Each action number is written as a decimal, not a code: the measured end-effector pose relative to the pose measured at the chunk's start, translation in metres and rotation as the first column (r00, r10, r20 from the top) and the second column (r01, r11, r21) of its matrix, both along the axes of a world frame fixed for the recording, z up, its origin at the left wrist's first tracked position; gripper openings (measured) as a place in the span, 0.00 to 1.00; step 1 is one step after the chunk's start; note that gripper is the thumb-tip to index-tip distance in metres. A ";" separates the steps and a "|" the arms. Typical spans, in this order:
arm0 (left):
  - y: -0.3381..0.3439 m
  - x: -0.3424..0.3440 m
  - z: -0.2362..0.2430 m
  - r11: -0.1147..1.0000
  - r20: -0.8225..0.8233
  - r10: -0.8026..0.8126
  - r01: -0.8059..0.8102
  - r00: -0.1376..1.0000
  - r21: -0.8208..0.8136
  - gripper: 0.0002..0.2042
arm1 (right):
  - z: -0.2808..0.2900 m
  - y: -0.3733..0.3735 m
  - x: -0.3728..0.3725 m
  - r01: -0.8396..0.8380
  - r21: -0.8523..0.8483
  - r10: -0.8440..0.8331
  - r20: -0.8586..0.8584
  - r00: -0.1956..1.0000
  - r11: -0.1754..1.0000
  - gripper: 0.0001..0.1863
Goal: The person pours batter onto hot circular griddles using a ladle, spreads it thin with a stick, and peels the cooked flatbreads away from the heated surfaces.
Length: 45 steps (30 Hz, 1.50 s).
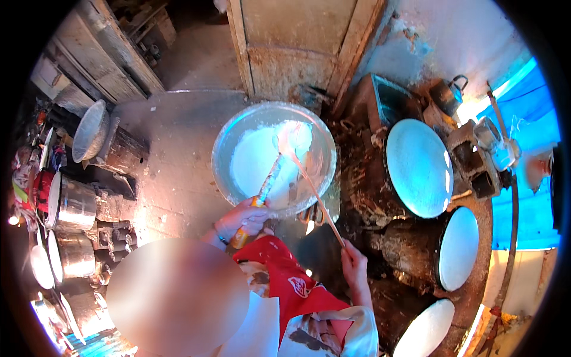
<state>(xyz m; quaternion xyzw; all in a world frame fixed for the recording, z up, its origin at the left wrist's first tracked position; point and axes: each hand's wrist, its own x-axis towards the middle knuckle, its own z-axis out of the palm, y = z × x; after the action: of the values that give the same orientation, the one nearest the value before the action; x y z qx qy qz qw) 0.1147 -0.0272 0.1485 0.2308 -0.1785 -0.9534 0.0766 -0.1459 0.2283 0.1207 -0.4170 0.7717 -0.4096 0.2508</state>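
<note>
A wide metal basin point(222, 156) sits in front of me, with a bright white mass point(253, 156) inside; I cannot tell whether it is powder or thick paste. My left hand point(245, 219) is wrapped round the yellow-orange end of a straight tool point(269, 180), whose pale, coated shaft reaches over the basin's near rim. Its exact kind is unclear. In my right hand point(354, 260) is the thin handle of a long wooden spoon point(314, 193). The spoon's broad end lies over the white mass, close to the tool's far tip, and whitish stuff coats it.
On the right stand several vessels with pale round tops, the largest being a round pale lid point(420, 168). A hollow concrete block point(473, 157) and a small dark pot point(447, 95) are beyond. At left are a metal bowl point(91, 132) and metal pots point(76, 202). A wooden door point(297, 65) stands behind the basin.
</note>
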 end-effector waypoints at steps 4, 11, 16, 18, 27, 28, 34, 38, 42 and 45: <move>-0.028 0.015 0.019 0.995 -0.076 0.017 -0.024 0.997 -0.101 0.07 | 0.014 -0.009 0.004 0.015 -0.220 -0.027 -0.054 0.998 0.975 0.17; -0.087 -0.007 -0.005 0.938 -0.081 -0.023 0.050 0.996 0.343 0.07 | 0.022 -0.101 0.003 0.010 -0.236 -0.037 -0.107 0.994 0.972 0.19; -0.092 0.013 -0.007 0.965 -0.271 -0.057 0.122 0.961 0.232 0.13 | -0.003 -0.116 0.008 -0.124 0.051 0.134 -0.398 0.907 0.991 0.15; -0.083 -0.032 0.061 0.935 0.117 -0.017 0.057 0.993 -0.351 0.09 | -0.017 -0.097 -0.005 0.002 -0.137 -0.020 -0.128 0.992 0.991 0.16; -0.110 -0.165 0.122 0.835 -0.018 -0.541 0.534 0.841 -0.136 0.11 | 0.049 -0.074 -0.036 0.437 -0.303 -0.471 -0.047 0.881 0.847 0.10; -0.108 -0.182 0.135 0.814 0.015 -0.568 0.565 0.823 -0.133 0.13 | 0.061 -0.075 -0.044 0.429 -0.378 -0.504 -0.124 0.855 0.820 0.12; -0.041 -0.325 0.156 0.673 0.069 -0.702 0.692 0.709 -0.263 0.17 | 0.054 -0.024 -0.101 0.627 -0.431 -0.706 -0.034 0.707 0.649 0.10; 0.020 -0.396 0.143 0.642 0.131 -0.724 0.731 0.677 -0.230 0.15 | 0.038 -0.006 -0.122 0.810 -0.339 -0.778 0.265 0.570 0.479 0.10; 0.081 -0.458 0.104 0.625 0.198 -0.700 0.723 0.686 -0.293 0.20 | 0.018 0.010 -0.144 0.901 -0.293 -0.790 0.441 0.425 0.321 0.09; 0.101 -0.489 0.078 0.536 0.304 -0.626 0.679 0.718 -0.501 0.30 | -0.001 0.020 -0.166 0.938 -0.211 -0.797 0.495 0.346 0.275 0.08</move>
<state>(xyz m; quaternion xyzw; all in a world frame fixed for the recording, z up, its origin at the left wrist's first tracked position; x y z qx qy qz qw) -0.3745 0.0734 0.2264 0.1535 -0.5363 -0.7986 -0.2260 -0.3116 0.2478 0.1196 0.0999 0.7013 -0.7057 -0.0151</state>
